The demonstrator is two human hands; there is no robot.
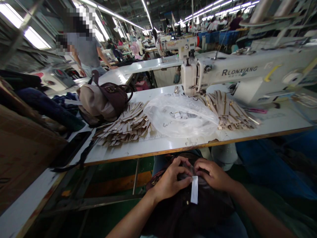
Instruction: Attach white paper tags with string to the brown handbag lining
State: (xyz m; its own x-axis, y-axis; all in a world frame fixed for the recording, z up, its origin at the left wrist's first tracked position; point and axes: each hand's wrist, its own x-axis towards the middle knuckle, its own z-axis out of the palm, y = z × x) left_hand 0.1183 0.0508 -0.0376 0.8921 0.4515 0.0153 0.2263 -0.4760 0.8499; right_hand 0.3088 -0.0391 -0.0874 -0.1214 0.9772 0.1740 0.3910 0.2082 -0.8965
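A dark maroon-brown bag (pixel 210 205) lies across my lap, below the table's front edge. My left hand (pixel 173 177) is closed on its upper part, thumb and fingertips pinching close to a white label strip (pixel 194 190). That strip hangs down over the dark material, its top end between the two hands. From the other side my right hand (pixel 211 173) also pinches the bag, fingers curled and its tips near those of the left. What exactly lies under the fingertips is hidden.
A sewing machine (pixel 223 72) stands on the white table (pixel 170 144). A clear plastic bag (pixel 183 119) lies between beige zipper strips (pixel 123 129) and another pile of zipper strips (pixel 230 112). A beige-and-brown bag (pixel 99 99) and a cardboard box (pixel 27 148) are at left. A person (pixel 86 49) stands beyond.
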